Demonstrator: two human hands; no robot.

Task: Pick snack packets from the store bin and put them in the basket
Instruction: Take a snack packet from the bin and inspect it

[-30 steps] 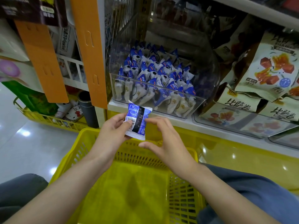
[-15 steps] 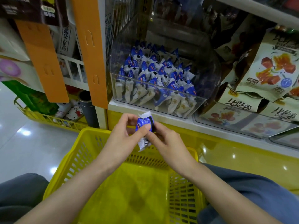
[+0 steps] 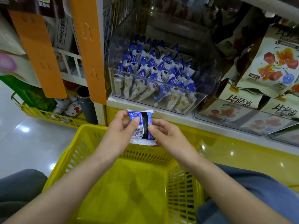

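Both my hands hold one blue-and-white snack packet [image 3: 142, 126] above the far rim of the yellow basket [image 3: 84, 147]. My left hand [image 3: 121, 131] pinches its left side with thumb on the front. On the packet's right edge, my right hand [image 3: 165, 135] pinches with thumb and fingers. The packet's back faces me, showing a barcode and a black seam. A clear plastic bin [image 3: 208, 65] on the shelf just beyond holds several more of the same packets [image 3: 155, 73]. The basket's inside looks bare.
Larger cream snack bags [image 3: 271, 62] fill the clear bins to the right. Orange hanging strips [image 3: 87, 46] hang to the left of the bin. A low yellow wire rack [image 3: 48, 115] with goods sits on the shiny floor at left. My knees flank the basket.
The packet was folded between both hands half a second ago and now lies flat with its back toward me. My right hand went from open beside it to pinching it.
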